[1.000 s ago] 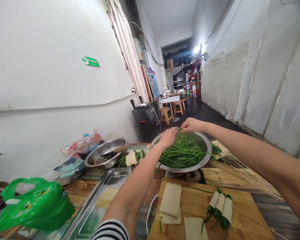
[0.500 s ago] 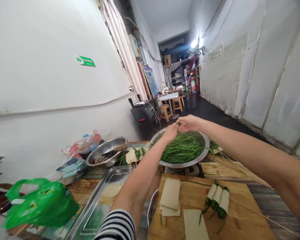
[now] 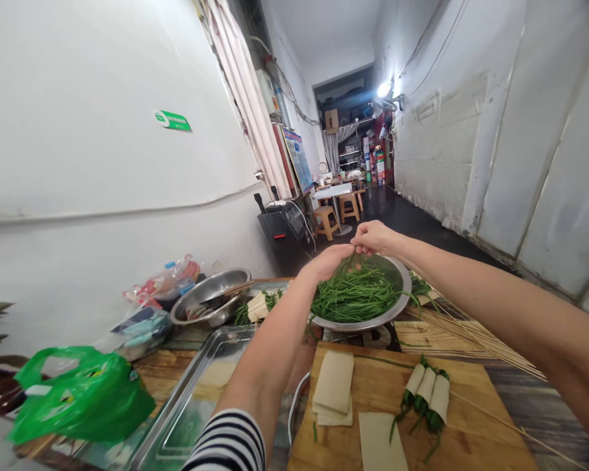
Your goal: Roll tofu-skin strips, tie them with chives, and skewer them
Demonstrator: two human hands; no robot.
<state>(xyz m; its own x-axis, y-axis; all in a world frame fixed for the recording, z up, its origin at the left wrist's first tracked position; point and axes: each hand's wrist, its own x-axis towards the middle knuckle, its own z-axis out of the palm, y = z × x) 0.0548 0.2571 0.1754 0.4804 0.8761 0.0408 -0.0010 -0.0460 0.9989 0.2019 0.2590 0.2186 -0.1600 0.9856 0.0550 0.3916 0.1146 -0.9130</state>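
Greens: heaped in the large steel bowl, with a few blurred strands [image 3: 356, 301] lifted between the hands
Steel bowl [image 3: 360, 326]: well filled, standing beyond the cutting board
Second basin [image 3: 223, 319]: dark contents I cannot identify, sticks laid across
Metal tray [image 3: 226, 343]: pale sheets inside, partly behind the left forearm
Green bag [image 3: 86, 402]: beside the tray, contents hidden
Cutting board [image 3: 334, 451]: stacked sheets [image 3: 334, 383], a single sheet [image 3: 383, 445] and three rolls [image 3: 426, 392] with leafy filling, side by side
Skewers [image 3: 476, 343]: spread on the wooden table, right of the bowl
Room: white walls, lit lamp [image 3: 384, 89], small table [image 3: 332, 191] and stools [image 3: 326, 222] further back
Right hand [image 3: 374, 238]: fingertips pinched on the strands, above the bowl's far side
Left hand [image 3: 330, 260]: extended over the strands, fingertips meeting the right hand's; whether it grips, I cannot tell
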